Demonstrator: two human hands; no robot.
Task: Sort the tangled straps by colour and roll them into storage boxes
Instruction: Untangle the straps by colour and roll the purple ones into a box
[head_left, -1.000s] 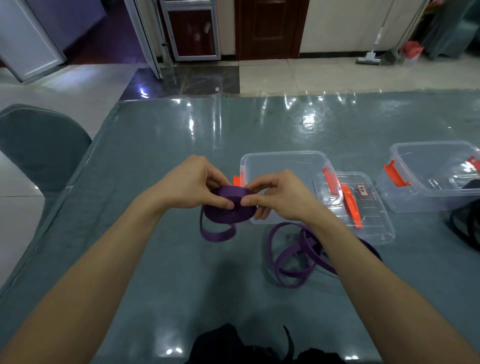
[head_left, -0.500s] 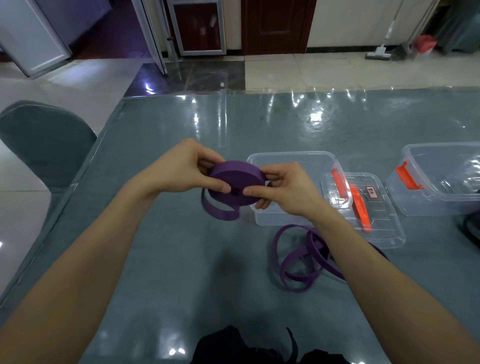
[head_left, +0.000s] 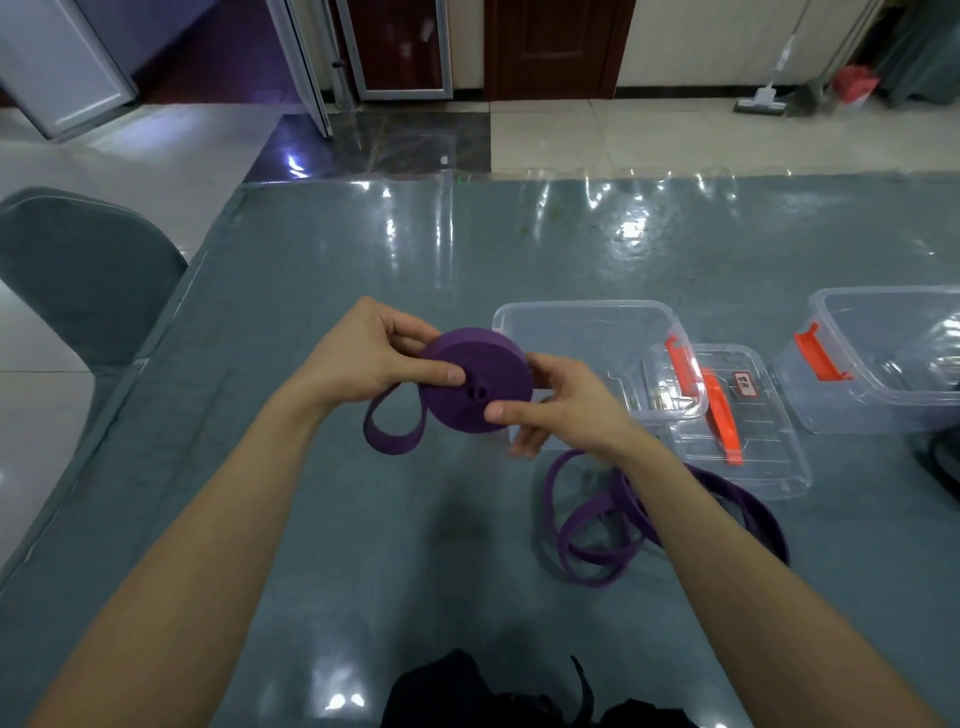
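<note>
A thick roll of purple strap (head_left: 480, 382) is held above the table between both hands, its flat face turned toward me. My left hand (head_left: 371, 356) grips its left side, thumb pressed on the face. My right hand (head_left: 563, 405) pinches its right side, thumb near the centre hole. A loose loop of the same strap hangs under the roll, and the unrolled purple strap (head_left: 597, 525) lies coiled on the table beneath my right forearm. An open clear storage box (head_left: 582, 327) sits just behind the roll.
A clear lid with orange clips (head_left: 727, 415) lies right of the open box, and a second clear box (head_left: 883, 358) stands further right. Black straps (head_left: 467, 691) lie at the near table edge and another dark strap (head_left: 940, 457) at the right edge. A grey chair (head_left: 78, 270) stands left.
The purple roll has been lifted and tilted so its flat face points at me, and it looks thicker. Both hands have shifted their hold around it.
</note>
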